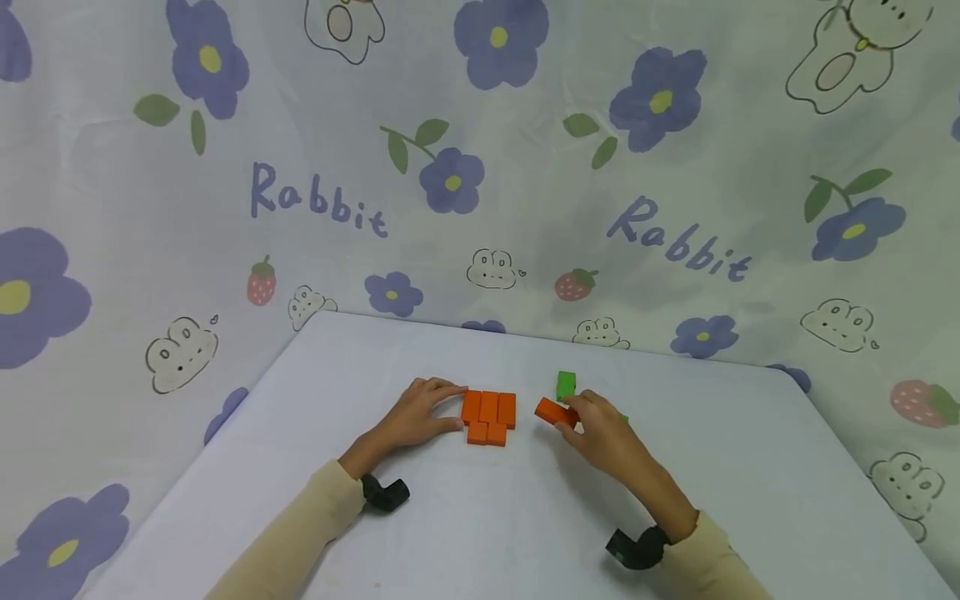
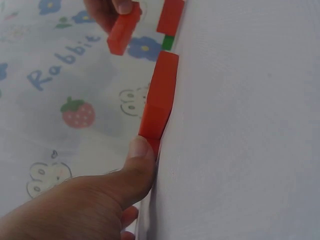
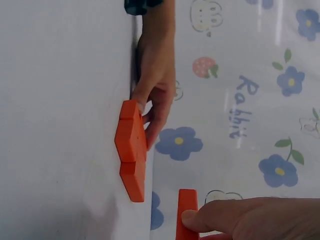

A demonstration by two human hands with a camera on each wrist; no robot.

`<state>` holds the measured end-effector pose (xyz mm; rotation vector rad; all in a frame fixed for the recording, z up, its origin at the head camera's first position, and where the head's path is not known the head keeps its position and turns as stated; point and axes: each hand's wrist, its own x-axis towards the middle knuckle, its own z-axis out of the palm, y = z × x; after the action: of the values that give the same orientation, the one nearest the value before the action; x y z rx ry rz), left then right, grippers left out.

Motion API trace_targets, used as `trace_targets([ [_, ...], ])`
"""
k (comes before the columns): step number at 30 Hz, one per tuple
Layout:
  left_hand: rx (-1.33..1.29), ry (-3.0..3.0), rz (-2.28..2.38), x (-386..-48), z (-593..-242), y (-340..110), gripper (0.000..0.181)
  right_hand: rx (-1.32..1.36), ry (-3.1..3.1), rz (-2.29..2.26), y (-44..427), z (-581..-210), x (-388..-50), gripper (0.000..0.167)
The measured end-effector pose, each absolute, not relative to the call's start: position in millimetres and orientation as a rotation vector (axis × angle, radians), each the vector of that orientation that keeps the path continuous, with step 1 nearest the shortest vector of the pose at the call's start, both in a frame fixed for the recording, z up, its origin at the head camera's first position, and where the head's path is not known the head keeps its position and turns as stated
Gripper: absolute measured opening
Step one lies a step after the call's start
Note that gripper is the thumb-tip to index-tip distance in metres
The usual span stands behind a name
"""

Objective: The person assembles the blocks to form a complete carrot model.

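My right hand (image 1: 606, 427) pinches an orange block (image 1: 551, 411) between thumb and fingers. The block is held above the white table, tilted, right of a flat group of orange blocks (image 1: 489, 408). In that group, three longer blocks stand side by side, with two shorter-looking ones against their near ends. My left hand (image 1: 415, 414) rests at the group's left side, index finger and thumb extended to the leftmost block's far and near corners. In the left wrist view, the left thumb (image 2: 141, 150) touches an orange block (image 2: 161, 100). The right wrist view shows the right thumb (image 3: 200, 220) on the held block (image 3: 187, 212).
A green block (image 1: 566, 384) stands just beyond the right hand, and a bit of green (image 1: 625, 419) shows behind that hand. In the left wrist view, another orange block (image 2: 171, 16) appears above a green piece (image 2: 168, 42). A patterned curtain (image 1: 480, 167) borders the white table (image 1: 465, 533).
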<state>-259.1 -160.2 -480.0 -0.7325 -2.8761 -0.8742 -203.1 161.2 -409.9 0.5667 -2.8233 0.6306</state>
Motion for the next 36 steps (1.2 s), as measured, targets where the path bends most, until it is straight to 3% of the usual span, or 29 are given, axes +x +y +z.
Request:
trace_targets([
  [13,-0.758,-2.878,-0.86,-259.0,-481.6,-159.4,0.064,0.637,-2.864,0.763,142.7,-405.4,-200.0,0.029],
  [24,-0.755,-2.863,-0.858,-259.7,-480.4,-159.9,0.062,0.907,-2.833,0.776,117.3,-404.7,-196.9,0.03],
  [36,-0.753,-2.866,-0.837,-261.2,-481.8,-160.6,0.064,0.994,-2.858,0.639,95.7,-422.8,-194.8,0.031],
])
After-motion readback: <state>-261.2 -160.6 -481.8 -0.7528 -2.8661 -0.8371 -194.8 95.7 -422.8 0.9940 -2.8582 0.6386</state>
